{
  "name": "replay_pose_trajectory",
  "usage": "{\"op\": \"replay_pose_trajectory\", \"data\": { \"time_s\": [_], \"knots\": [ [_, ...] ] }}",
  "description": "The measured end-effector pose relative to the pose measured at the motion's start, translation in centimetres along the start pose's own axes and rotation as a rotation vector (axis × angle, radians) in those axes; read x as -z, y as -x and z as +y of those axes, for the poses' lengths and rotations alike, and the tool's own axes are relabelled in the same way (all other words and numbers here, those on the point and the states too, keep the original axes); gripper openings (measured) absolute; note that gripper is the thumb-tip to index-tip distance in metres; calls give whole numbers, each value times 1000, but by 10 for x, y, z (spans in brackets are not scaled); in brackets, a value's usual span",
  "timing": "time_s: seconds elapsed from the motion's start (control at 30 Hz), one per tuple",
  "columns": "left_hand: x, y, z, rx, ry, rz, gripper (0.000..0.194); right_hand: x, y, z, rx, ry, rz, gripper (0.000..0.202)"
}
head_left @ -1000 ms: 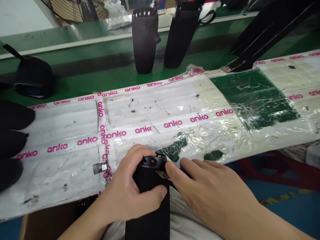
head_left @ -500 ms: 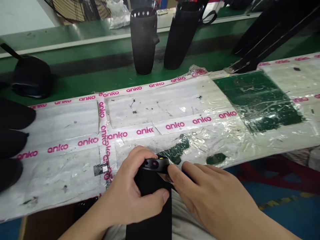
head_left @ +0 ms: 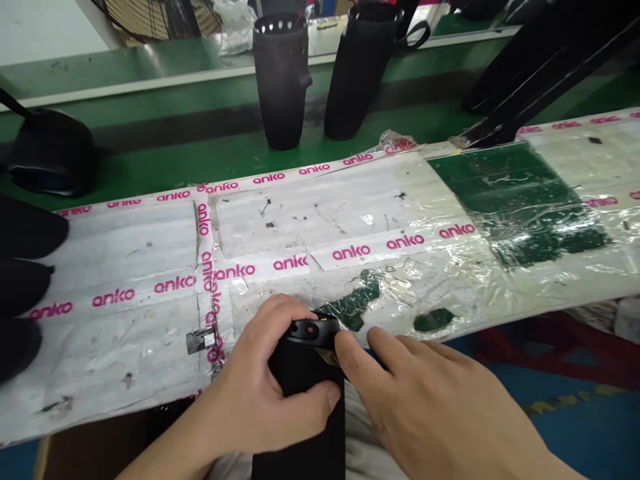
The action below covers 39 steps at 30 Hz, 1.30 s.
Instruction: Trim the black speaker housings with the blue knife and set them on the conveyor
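A black fabric-covered speaker shell (head_left: 300, 367) stands tilted in front of me at the table's near edge, its holed plastic rim turned up. My left hand (head_left: 280, 387) is wrapped round its upper part, fingers on the far side and thumb across the front. My right hand (head_left: 410, 380) pinches a thin, flat metal blade (head_left: 329, 356), whose tip lies against the fabric just under the rim. The rest of the blade is hidden by my fingers. A small spot of yellow shows inside the rim.
Two black speaker shells (head_left: 283, 80) (head_left: 357, 73) stand on the green conveyor belt (head_left: 200, 147) behind the taped table (head_left: 320, 207). More dark rounded pieces (head_left: 30, 227) lie at the left. A black label (head_left: 200, 341) sticks to the table, and a dark bar (head_left: 540, 87) slants at the right.
The shells on the belt have shifted slightly left. My left hand keeps its grip, and the blade has moved only a little along the rim.
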<state>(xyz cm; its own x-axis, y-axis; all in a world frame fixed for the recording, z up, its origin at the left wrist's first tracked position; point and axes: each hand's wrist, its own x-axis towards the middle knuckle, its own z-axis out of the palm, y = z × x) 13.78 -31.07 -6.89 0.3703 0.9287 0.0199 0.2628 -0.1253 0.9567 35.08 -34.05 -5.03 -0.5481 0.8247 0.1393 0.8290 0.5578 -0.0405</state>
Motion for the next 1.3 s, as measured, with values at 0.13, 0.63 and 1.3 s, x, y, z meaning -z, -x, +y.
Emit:
{"op": "replay_pose_trajectory", "data": {
  "time_s": [0.13,0.63,1.3],
  "knots": [
    [1,1,2,5,-12,-10,41,2,2,-5,-25,18,-8,57],
    [2,0,-1,35,31,-14,36,-5,-7,14,98,-24,10,52],
    [2,0,5,50,-17,-59,39,15,-11,1,-8,18,-146,57]
  ]
}}
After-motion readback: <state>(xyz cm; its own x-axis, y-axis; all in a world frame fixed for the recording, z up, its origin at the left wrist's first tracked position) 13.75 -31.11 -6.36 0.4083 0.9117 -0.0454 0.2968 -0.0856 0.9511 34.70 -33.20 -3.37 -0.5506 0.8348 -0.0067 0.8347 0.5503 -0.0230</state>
